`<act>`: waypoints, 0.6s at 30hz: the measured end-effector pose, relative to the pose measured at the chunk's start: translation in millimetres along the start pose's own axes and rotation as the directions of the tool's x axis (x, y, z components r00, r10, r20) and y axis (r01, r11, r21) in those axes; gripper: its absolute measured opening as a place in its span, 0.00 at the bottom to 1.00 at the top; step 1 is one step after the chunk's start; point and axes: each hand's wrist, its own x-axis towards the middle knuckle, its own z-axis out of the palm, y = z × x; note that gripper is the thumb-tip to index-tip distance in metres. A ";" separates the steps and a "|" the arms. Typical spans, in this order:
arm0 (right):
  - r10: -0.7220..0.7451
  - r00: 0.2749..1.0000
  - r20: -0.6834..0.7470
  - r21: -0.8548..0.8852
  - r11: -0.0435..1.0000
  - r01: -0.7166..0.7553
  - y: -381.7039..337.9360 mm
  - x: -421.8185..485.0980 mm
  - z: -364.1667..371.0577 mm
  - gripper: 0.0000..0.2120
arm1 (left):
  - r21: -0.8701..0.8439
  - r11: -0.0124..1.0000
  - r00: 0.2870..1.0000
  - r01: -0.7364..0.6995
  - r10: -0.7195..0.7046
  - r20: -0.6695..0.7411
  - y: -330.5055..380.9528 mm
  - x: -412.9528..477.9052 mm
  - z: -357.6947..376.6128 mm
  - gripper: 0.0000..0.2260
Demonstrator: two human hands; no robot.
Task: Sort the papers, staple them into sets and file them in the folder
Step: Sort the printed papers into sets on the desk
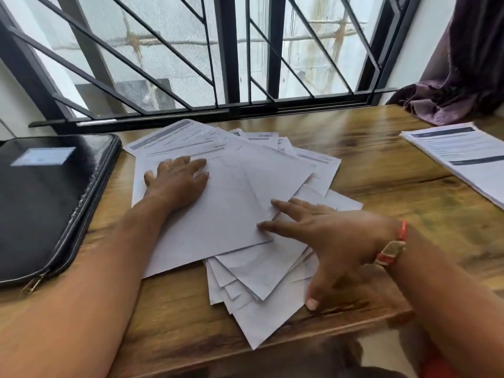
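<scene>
White papers (231, 211) — left hand (177, 179), right hand (330, 236) seemingly pressing.

We see soft, bright daylight coming in through the barred window (245, 50), whose panes look pale and washed out. It lays a white patch of glare on the glossy black folder (54, 214) and a sheen along the wooden table (381, 159). A faint shadow sits under the right hand (335, 241). The bars bow toward the edges, and the print on the papers (218, 192) is smeared.
</scene>
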 end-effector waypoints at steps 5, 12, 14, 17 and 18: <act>-0.016 1.000 -0.020 0.030 0.999 0.016 2.0 -1.7 -1.1 0.58 | 0.011 1.000 1.000 -0.012 0.012 -0.002 0.3 -1.6 -1.3 0.22; -0.022 0.997 -0.075 0.039 0.999 0.025 10.0 6.9 -3.6 0.53 | -0.002 1.000 1.000 -0.008 0.008 0.011 0.3 -2.9 -4.6 0.23; -0.026 0.996 -0.083 0.026 0.999 0.028 10.6 9.4 -4.0 0.51 | -0.001 1.000 1.000 -0.010 0.010 0.019 0.4 -3.2 -4.9 0.24; -0.018 0.997 -0.076 0.003 1.000 0.019 6.5 10.4 -6.6 0.47 | -0.007 1.000 1.000 -0.009 0.009 0.021 -0.1 -3.5 -5.0 0.24; -0.020 0.997 -0.070 -0.003 1.000 0.020 4.6 10.3 -7.9 0.45 | -0.007 1.000 1.000 -0.010 0.010 0.021 -0.5 -3.4 -5.3 0.24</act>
